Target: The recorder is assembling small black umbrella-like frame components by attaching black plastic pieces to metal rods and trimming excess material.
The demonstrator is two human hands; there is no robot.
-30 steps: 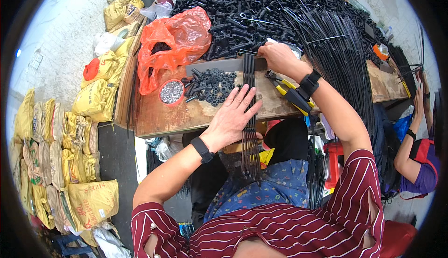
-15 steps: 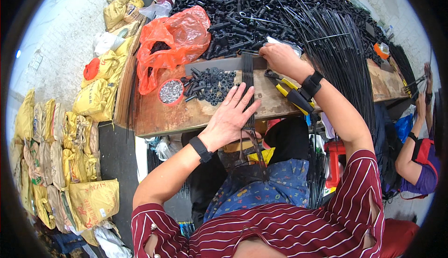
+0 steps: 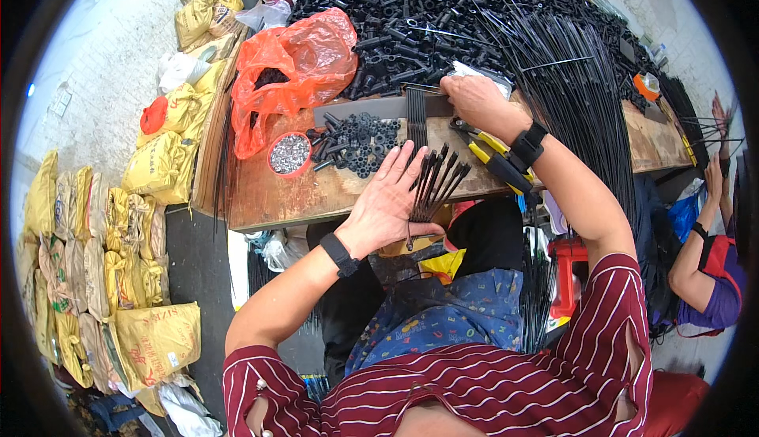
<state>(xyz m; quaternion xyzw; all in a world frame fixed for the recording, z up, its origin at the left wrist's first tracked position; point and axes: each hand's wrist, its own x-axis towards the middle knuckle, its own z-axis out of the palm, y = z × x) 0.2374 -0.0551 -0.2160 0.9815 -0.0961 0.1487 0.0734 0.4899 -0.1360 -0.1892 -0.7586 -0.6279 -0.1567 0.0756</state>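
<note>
My left hand [image 3: 383, 200] rests at the table's near edge with fingers outstretched and thumb apart, pressing beside a set of thin black rods. Their upper stretch [image 3: 416, 113] lies flat and side by side on the wood. Close to my left fingers and thumb, black rod ends [image 3: 443, 180] fan up to the right. My right hand [image 3: 478, 103] is closed beyond the rods' far end, its fingertips meeting a thin wire [image 3: 421, 87] that crosses there. Black-and-yellow pliers [image 3: 494, 156] lie just below my right wrist.
Black nuts and short tubes [image 3: 368, 140] are piled left of the rods, beside a red dish [image 3: 290, 155] of small metal parts. An orange plastic bag [image 3: 304, 61] lies behind. Black tubes [image 3: 411, 26] heap at the back; long rods [image 3: 585, 97] lie right. Another person's arm [image 3: 704, 223] works far right.
The rod ends that hung below the table edge toward my lap now fan upward beside my left hand. My right hand has barely moved. The other person's rods at far right have shifted.
</note>
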